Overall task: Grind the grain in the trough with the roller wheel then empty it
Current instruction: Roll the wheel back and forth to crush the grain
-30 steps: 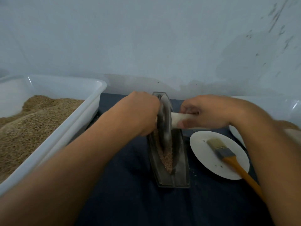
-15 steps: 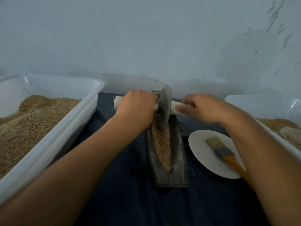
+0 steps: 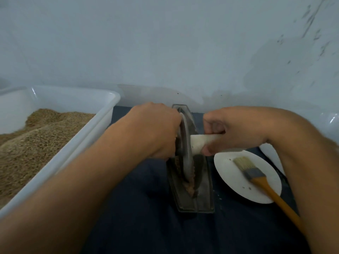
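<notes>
Fingers (image 3: 212, 128) of the right hand (image 3: 233, 129) curl over the white handle (image 3: 203, 142) that juts from the roller wheel (image 3: 185, 149), thumb beneath, so the grip wraps it fully. On the other side the left hand (image 3: 156, 129) covers the matching handle end; its knuckles are bent as if clenched round it, though the handle itself is hidden beneath the hand. Holding both ends, one on each side of the disc, likely keeps the wheel upright on its edge and lets the weight press evenly down into the groove.

The wheel stands in the dark trough (image 3: 201, 195), which lies lengthwise on the dark-covered bench (image 3: 146, 226), running away from the person. Grain (image 3: 189, 186) shows as a thin brownish strip in the groove on the near side of the wheel; it looks coarse, so grinding seems unfinished.

Just right of the trough, a white plate (image 3: 229, 173) carries a brush (image 3: 256, 176), probably kept near for sweeping out the meal. A white tub (image 3: 88, 132) of grain stands at the left.
</notes>
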A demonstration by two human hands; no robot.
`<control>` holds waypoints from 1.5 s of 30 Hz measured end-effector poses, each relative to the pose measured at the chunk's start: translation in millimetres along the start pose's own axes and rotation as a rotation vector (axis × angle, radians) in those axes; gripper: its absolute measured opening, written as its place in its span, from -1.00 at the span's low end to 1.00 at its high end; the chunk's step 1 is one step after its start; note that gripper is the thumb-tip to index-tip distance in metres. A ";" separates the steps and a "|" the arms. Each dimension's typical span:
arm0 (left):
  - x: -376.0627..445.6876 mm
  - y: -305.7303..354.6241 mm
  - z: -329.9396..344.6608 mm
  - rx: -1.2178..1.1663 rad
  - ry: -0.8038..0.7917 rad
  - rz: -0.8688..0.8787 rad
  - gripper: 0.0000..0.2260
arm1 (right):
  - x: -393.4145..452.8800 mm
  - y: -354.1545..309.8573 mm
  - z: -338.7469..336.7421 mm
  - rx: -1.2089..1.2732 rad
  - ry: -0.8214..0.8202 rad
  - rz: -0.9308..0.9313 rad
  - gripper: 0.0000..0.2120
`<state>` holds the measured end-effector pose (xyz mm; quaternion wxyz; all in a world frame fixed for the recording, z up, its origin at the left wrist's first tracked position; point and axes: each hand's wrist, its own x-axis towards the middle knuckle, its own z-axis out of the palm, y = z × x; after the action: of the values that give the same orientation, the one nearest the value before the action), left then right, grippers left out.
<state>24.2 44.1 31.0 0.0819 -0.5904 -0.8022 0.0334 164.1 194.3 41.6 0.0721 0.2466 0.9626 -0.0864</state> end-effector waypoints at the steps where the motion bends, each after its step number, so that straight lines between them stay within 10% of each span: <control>1: 5.7 -0.9 5.1 -0.002 0.026 -0.009 -0.65 | 5.4 4.5 2.9 -0.021 0.023 0.010 -0.66; 6: 32.4 2.4 35.0 -0.013 0.194 -0.112 -0.93 | 41.2 34.1 25.8 -0.025 0.202 0.024 -0.79; 12: 49.3 -10.2 64.4 -0.128 0.348 -0.091 -0.61 | 69.7 46.0 53.0 -0.065 0.570 0.010 -0.62; 22: 16.4 1.9 18.0 -0.016 0.118 -0.150 -0.92 | 15.1 21.2 9.3 -0.030 0.102 0.001 -0.66; 28: -12.4 9.3 -4.2 0.035 0.102 -0.061 -0.67 | -10.6 -3.2 -2.9 -0.205 -0.093 -0.008 -0.55; 37: 25.6 -7.0 31.3 -0.132 0.049 -0.159 -0.85 | 26.2 25.4 20.4 -0.019 0.110 -0.014 -0.90; 45: 46.1 -19.2 63.3 -0.021 0.178 -0.140 -0.70 | 54.4 30.5 44.4 0.012 0.483 -0.013 -0.67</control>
<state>-18.1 84.9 -24.2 0.1488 -0.5344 -0.8313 -0.0333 136.0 236.8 -15.5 -0.1621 0.2546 0.9529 -0.0309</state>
